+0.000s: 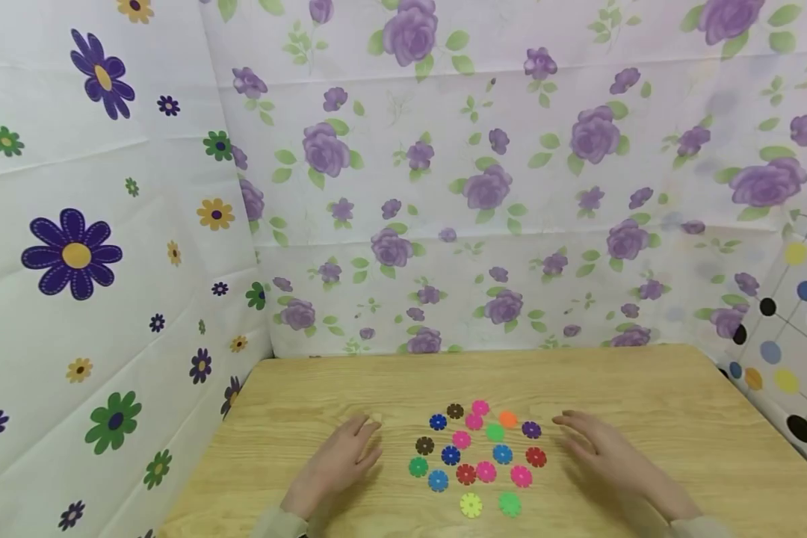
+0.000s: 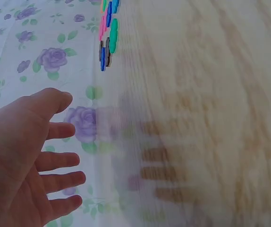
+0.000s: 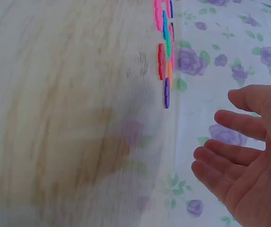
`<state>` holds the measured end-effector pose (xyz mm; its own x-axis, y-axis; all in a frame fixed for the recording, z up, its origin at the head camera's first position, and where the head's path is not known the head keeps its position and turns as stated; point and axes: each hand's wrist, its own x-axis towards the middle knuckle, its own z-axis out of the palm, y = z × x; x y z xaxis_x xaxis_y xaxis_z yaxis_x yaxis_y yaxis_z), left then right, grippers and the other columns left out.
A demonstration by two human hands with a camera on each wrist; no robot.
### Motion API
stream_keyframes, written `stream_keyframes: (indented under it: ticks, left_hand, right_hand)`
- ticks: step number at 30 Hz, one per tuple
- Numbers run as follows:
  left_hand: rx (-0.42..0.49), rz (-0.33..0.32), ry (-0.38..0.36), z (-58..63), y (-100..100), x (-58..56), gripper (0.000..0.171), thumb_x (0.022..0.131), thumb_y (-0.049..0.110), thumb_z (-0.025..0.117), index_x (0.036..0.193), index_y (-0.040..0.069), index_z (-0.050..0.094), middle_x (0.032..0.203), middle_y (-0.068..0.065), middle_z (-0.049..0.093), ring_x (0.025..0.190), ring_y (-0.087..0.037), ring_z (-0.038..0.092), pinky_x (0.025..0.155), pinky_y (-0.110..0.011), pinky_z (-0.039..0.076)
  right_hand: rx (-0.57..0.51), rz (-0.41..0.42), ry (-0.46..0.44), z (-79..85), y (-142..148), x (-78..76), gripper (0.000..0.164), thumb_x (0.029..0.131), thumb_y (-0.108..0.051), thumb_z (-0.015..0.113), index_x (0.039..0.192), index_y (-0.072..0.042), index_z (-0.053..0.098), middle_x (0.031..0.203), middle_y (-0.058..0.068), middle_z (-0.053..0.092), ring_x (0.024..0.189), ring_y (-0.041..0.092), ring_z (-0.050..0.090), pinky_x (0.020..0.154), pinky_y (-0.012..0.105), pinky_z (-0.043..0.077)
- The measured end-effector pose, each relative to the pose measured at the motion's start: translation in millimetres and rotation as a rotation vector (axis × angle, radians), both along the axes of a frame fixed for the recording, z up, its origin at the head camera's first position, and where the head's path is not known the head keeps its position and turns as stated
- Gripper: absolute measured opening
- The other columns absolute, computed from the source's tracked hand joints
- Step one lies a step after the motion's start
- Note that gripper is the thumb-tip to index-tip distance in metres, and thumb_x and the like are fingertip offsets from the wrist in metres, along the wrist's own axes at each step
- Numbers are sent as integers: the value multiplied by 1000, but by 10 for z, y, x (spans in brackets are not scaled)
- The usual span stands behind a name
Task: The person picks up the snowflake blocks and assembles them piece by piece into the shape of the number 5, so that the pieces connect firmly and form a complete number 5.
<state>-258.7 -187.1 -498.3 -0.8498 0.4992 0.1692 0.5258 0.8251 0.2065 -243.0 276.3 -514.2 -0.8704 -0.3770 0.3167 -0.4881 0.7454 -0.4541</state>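
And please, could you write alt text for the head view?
A person's empty left hand and right hand flank scattered, multicoloured notched discs on a wood-grain table. Behind is a purple-rose backdrop.

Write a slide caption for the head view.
Left hand and right hand flank scattered colourful notched discs on a wood-grain table, purple-flowered cloth behind.

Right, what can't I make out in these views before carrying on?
Head: near edge of the wooden table, cut off by the bottom edge.
Head: most of the left sleeve and right sleeve, cut off there too.
Head: fine markings, if any, on the purple notched disc, too small.
Left wrist: flat face of the darker green notched disc, turned edge-on.
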Motion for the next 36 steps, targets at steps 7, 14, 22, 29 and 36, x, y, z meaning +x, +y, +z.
stream_keyframes:
  ticks: [7,14,22,29,36]
  left_hand:
    - [-5,-39,42,0,69,-11,40,100,30,53,131,4,54,133,-19,56,124,-34,54,102,-49,46]
    - [19,-77,-46,7,221,10,32,99,27,54,120,5,64,121,-10,67,113,-28,63,98,-44,50]
    - [12,-127,-27,-40,454,79,31,98,29,54,120,9,65,118,-5,68,110,-23,62,98,-41,50]
    - [-24,-157,-35,-65,618,91,30,97,32,56,120,15,65,114,0,67,104,-13,58,94,-33,51]
    - [-10,-190,-34,-114,740,97,28,97,30,57,120,16,66,111,3,65,101,-10,56,90,-28,51]
  right_hand:
    - [49,104,-60,41,-108,-5,30,95,-17,61,121,-4,64,120,13,67,106,31,65,86,44,56]
    - [-45,197,-245,16,-208,-6,27,94,-18,62,117,-5,66,94,-1,70,79,-2,59,65,19,53]
    - [-62,217,-327,-42,-336,14,25,91,-22,66,112,-7,69,91,-7,66,71,-4,48,60,18,46]
    - [-52,210,-327,-79,-416,14,24,88,-23,69,108,-9,69,85,-11,60,71,-3,48,61,18,47]
    - [13,164,-302,-92,-465,7,25,87,-24,71,107,-10,69,85,-13,61,72,-3,49,62,19,48]
